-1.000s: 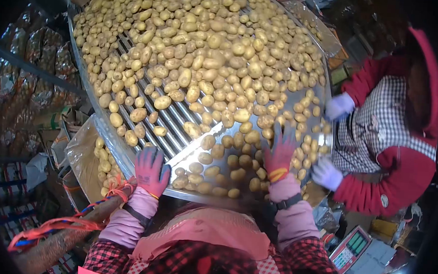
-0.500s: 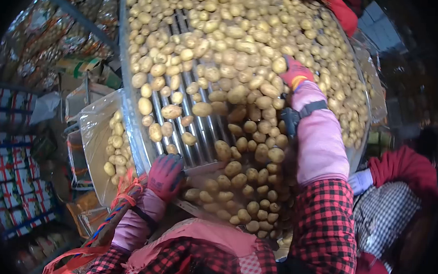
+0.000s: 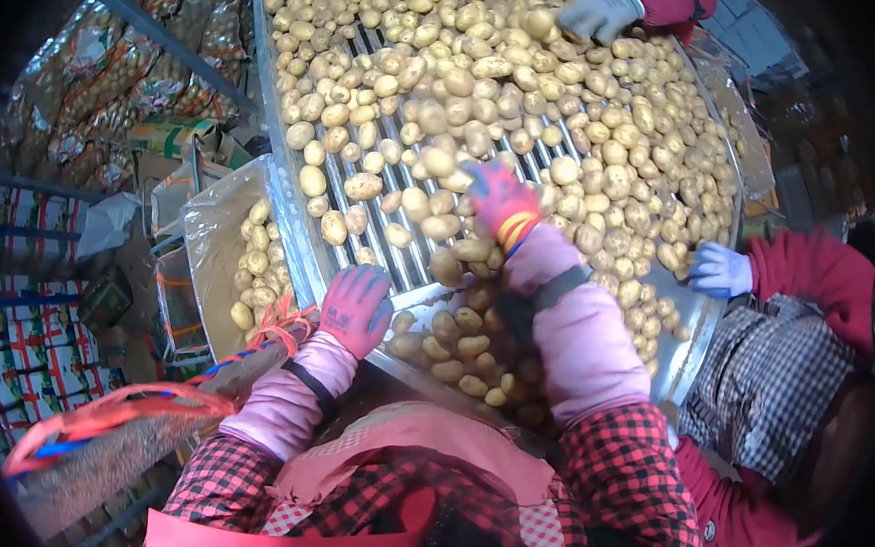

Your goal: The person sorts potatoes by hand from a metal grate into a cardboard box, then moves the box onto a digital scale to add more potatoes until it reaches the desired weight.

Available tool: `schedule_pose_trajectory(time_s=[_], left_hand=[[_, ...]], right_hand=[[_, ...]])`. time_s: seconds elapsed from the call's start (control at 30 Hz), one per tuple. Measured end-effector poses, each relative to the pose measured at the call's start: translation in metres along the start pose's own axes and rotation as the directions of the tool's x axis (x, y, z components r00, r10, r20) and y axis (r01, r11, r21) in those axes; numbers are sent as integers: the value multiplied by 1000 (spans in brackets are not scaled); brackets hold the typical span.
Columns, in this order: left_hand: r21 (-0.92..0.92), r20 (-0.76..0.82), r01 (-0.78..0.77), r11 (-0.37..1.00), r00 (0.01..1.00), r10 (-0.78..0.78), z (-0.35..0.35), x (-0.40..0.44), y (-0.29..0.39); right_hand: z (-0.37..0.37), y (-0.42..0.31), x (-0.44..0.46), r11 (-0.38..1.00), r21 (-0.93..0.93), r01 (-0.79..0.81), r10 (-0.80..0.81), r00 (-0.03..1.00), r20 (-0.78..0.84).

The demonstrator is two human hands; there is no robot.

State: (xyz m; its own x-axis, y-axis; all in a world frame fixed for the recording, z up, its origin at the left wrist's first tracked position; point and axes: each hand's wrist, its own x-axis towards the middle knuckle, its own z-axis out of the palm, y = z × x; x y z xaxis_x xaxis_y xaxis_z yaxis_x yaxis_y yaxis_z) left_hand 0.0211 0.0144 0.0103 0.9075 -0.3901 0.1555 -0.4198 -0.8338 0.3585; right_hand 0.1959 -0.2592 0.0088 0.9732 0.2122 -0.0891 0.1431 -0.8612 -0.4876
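My left hand (image 3: 357, 311), in a red and grey glove, lies flat on the near metal edge of the sorting table with its fingers stretched out. It holds nothing. My right hand (image 3: 499, 197), in a red glove with a yellow-orange cuff, is among the potatoes (image 3: 459, 112) over the metal rollers (image 3: 413, 262). Motion blurs its fingers, and I cannot make out whether they grip a potato. Potatoes lie against its fingertips. Below my right forearm, more potatoes (image 3: 473, 346) sit in a lower area at the near edge, partly hidden by the sleeve.
A co-worker's grey-gloved hand (image 3: 601, 15) reaches in at the far right. Another person's light-gloved hand (image 3: 721, 270) rests at the right rim. A plastic-lined box (image 3: 213, 250) with potatoes stands left. A rope-wrapped bar (image 3: 147, 436) crosses the lower left.
My right hand has moved left and nearer, and rollers show where potatoes lay. Fewer potatoes show in the near area. A co-worker's grey glove has appeared at the far right.
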Motion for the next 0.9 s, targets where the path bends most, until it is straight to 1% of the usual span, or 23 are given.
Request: schedule_pose_trajectory(time_s=[0.03, 0.07, 0.1, 0.13, 0.17, 0.23, 0.27, 0.3, 0.33, 0.37, 0.4, 0.43, 0.5, 0.53, 0.6, 0.63, 0.7, 0.73, 0.77, 0.8, 0.83, 0.87, 0.9], left_hand=[[-11, 7, -3, 1000, 1000, 3, -2, 1, 2], [-23, 10, -10, 1000, 1000, 10, -3, 1, 3], [-26, 11, -17, 1000, 1000, 17, -4, 0, 3], [-19, -4, -30, 999, 1000, 30, -2, -2, 3], [-13, -20, -40, 999, 999, 40, 0, -4, 2], [-20, -21, -53, 998, 998, 53, 5, -9, -4], [-230, -19, 22, 973, 999, -27, 3, -16, 2], [-430, -2, 92, 898, 995, -103, 4, -24, 10], [-607, 30, 154, 779, 985, -171, 4, -29, 23], [-858, 248, 359, 369, 916, -314, 0, -32, 48], [-897, 438, 399, -191, 858, -269, 37, -42, 41], [-859, 421, 380, -343, 906, -52, 18, -43, 56], [-608, 484, 458, -649, 861, 154, -19, -44, 67], [-393, 595, 478, -786, 784, 179, -23, -52, 62], [-370, 571, 452, -812, 800, 186, -31, -68, 55], [-814, 429, 437, -384, 896, 110, -29, -78, 48], [-920, 351, 364, -143, 930, 106, -24, -97, 41], [-783, 438, 434, -446, 893, 100, -27, -107, 39], [-580, 506, 423, -696, 857, 99, -36, -121, 29], [-338, 551, 339, -878, 827, 107, -50, -140, 9], [-334, 565, 309, -890, 822, 73, -51, -172, -14], [-384, 550, 277, -881, 835, 23, -55, -189, -35], [-432, 533, 244, -868, 846, -27, -59, -206, -56]], right_hand=[[28, 2, -23, 934, 94, 344, -310, 913, -264], [21, -28, -50, 968, 43, 248, -241, 962, -129], [58, -32, -64, 992, -49, 115, -115, 993, -5], [57, -47, -98, 962, -115, 249, -263, 956, -129], [70, -48, -119, 933, -158, 322, -348, 921, -174], [78, -46, -152, 920, -108, 377, -391, 903, -180], [68, -51, -163, 909, -79, 408, -416, 893, -174], [55, -52, -174, 942, 123, 312, -308, 950, -51], [45, -66, -185, 926, 168, 338, -313, 937, -158], [38, -80, -198, 906, 209, 367, -309, 913, -265], [34, -92, -211, 883, 248, 398, -296, 883, -365], [33, -100, -224, 900, 218, 378, -329, 916, -230], [21, -103, -235, 842, 515, 162, -40, 970, -239], [19, -100, -241, 762, 646, 48, 105, 975, -197], [18, -86, -251, 617, 781, 95, 206, 939, -277], [17, -84, -260, 667, 742, 65, 189, 949, -252], [15, -84, -284, 759, 650, 27, 143, 968, -207], [23, -71, -296, 845, 534, 6, 116, 974, -194], [32, -73, -301, 906, 422, 16, 68, 981, -181], [38, -77, -313, 829, 559, -17, 103, 987, -123], [50, -69, -319, 827, 563, -12, 78, 993, -94], [47, -82, -327, 777, 628, 33, 46, 993, -110], [54, -86, -336, 847, 532, 0, 78, 989, -123]])
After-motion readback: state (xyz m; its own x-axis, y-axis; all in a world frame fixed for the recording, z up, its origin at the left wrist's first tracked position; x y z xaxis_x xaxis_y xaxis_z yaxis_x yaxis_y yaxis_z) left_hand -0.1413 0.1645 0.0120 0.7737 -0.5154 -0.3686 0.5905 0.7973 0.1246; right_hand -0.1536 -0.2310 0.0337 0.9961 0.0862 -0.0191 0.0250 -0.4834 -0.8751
